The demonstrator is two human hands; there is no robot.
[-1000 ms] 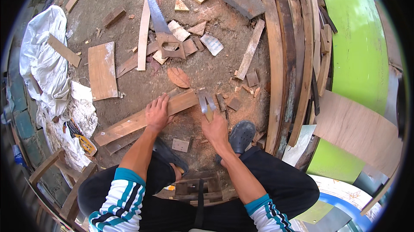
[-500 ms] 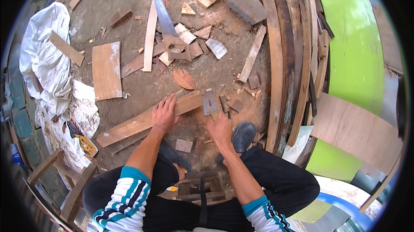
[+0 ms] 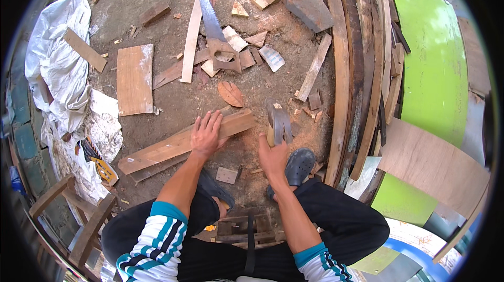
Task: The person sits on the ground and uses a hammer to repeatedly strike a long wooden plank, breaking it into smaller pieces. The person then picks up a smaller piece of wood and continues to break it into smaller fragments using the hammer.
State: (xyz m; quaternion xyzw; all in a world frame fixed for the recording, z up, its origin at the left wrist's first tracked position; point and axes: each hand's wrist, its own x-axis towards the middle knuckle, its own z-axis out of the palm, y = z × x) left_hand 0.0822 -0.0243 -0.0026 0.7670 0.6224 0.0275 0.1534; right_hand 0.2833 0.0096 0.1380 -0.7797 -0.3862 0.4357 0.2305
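Note:
My left hand (image 3: 207,134) lies across a squared wooden beam (image 3: 157,152), fingers stretched over its top and thumb toward its near side. The beam rests at a slant on the ground, partly over another length of wood (image 3: 160,169). Just right of the beam's far end, my right hand (image 3: 274,157) is closed round the handle of a claw hammer. The metal hammer head (image 3: 280,120) is raised beside the beam, apart from it. A dry brown leaf (image 3: 231,94) lies beyond the beam.
A handsaw (image 3: 212,19) lies among offcuts ahead. Long planks (image 3: 338,72) and a green panel (image 3: 428,61) line the right. White sacking (image 3: 58,56) and a flat board (image 3: 135,80) are at left. My clogs (image 3: 299,165) flank a small wood block (image 3: 227,175).
My right hand has turned the hammer, so its head now shows differently and sits farther right, away from the beam's end. My left hand's fingers have straightened a little on the beam.

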